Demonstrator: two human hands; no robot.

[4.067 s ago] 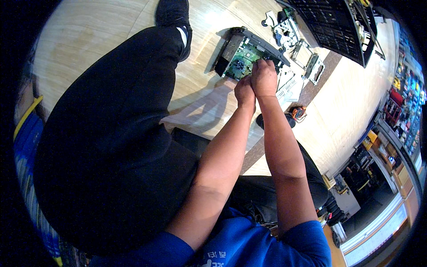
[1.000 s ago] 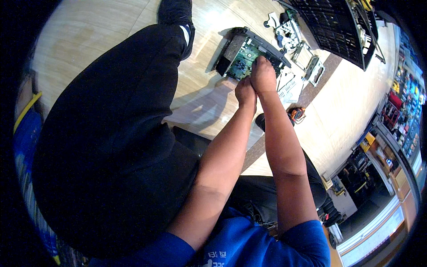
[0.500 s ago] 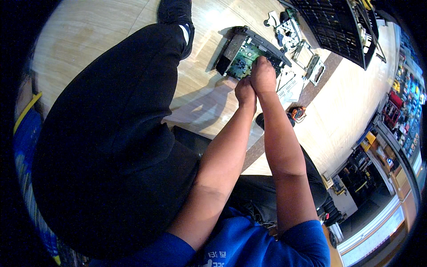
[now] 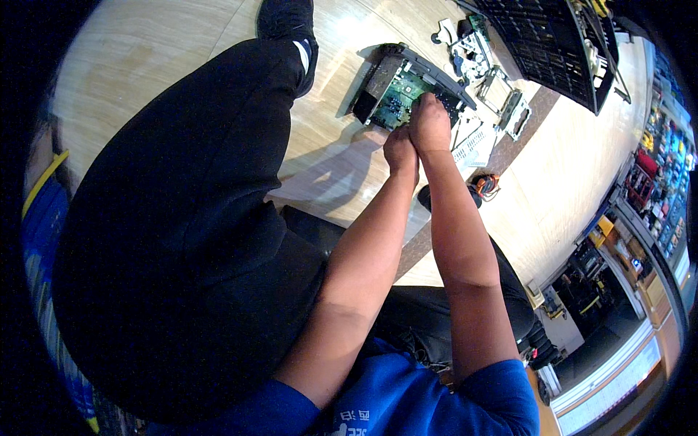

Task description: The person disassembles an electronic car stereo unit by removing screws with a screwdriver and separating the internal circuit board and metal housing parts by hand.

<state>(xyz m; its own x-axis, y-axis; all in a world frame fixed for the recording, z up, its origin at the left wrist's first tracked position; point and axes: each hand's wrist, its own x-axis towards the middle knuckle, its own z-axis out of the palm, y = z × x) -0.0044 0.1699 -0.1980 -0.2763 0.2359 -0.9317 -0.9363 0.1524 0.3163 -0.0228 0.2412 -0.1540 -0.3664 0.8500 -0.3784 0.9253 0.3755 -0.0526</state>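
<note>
An opened electronic device (image 4: pixel 389 86) with a black casing and a green circuit board lies on the wooden floor ahead of me. Both my hands reach down to it, pressed side by side. My right hand (image 4: pixel 430 123) rests on the board's near edge with fingers curled down into the casing. My left hand (image 4: pixel 400 149) sits just below it, fingers closed. What the fingers grip is hidden from me.
My left leg in black trousers (image 4: pixel 196 196) and a black shoe (image 4: pixel 287 18) fill the left side. Loose metal brackets and parts (image 4: pixel 502 98) lie right of the device, beside a black slatted crate (image 4: pixel 545 36). A small orange-wired part (image 4: pixel 483 185) lies near my right forearm. Shelves stand far right.
Over the last seconds my hands have stayed at the device, with only slight shifts of the fingers.
</note>
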